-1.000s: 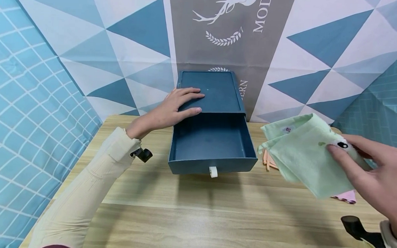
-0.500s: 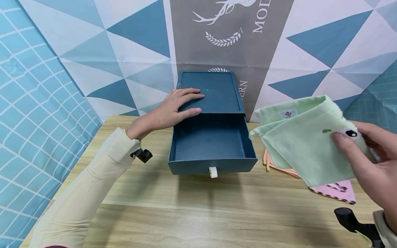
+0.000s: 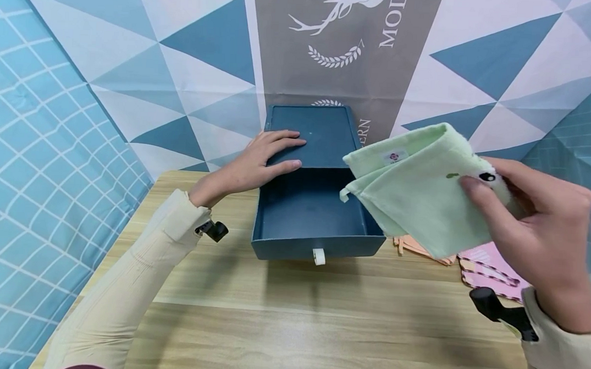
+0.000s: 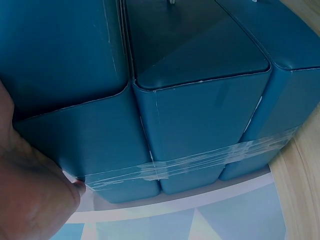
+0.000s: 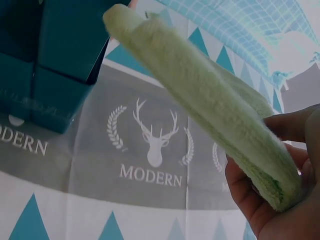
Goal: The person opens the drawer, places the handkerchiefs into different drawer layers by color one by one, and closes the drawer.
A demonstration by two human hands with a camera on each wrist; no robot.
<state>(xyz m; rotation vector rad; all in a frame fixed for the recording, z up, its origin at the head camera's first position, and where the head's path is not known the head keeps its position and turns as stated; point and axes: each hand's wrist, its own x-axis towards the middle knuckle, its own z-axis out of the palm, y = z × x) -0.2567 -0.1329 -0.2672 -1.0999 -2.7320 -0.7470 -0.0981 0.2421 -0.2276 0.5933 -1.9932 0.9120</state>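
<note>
From the head, the green cloth lies to the left of the right hand, held up between that hand and the pulled-out drawer, its far corner overlapping the drawer's right wall from this angle; the gap in height cannot be told. The right thumb and fingers pinch the cloth, whose folded layers slant leftward. The left hand rests on the cabinet top, fingers straight and spread, holding nothing. The drawer is smooth, boxy dark-blue plastic with a small white tab; an orange cloth and a pink cloth lie on the wood-grain table

Left wrist: glossy blue boxes stand side by side, clear tape wrapped around them; the fingers are out of sight

Right wrist: the cloth's plush, rounded fold runs long from the gripping fingers up-left towards the blue plastic
</note>
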